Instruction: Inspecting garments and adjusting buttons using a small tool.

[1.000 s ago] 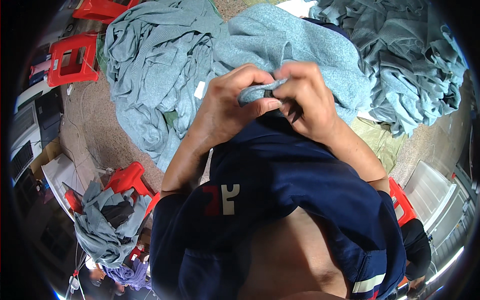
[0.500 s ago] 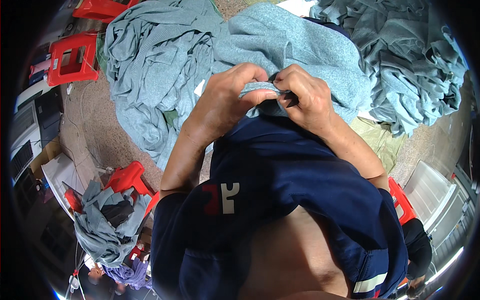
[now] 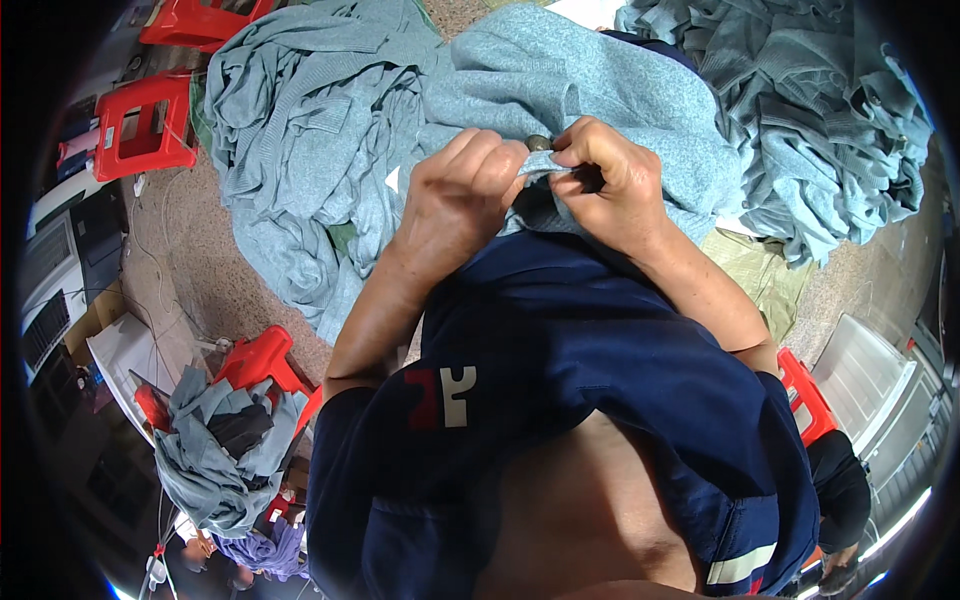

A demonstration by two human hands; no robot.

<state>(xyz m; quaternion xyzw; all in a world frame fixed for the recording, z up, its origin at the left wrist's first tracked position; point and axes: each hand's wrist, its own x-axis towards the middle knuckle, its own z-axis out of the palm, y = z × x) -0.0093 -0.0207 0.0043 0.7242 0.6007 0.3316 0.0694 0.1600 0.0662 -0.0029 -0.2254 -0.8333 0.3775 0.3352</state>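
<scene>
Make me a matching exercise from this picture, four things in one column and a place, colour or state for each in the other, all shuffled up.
Things:
1. Strip of knit cloth
2. Shirt
3. Purple cloth
4. Olive sheet

Places, colours, states:
A. Near the lower left edge of the picture
B. Showing below the grey-blue pile on the right
C. Pinched by the left grip and right grip
D. Navy blue

Pairs: 1-C, 2-D, 3-A, 4-B
</scene>
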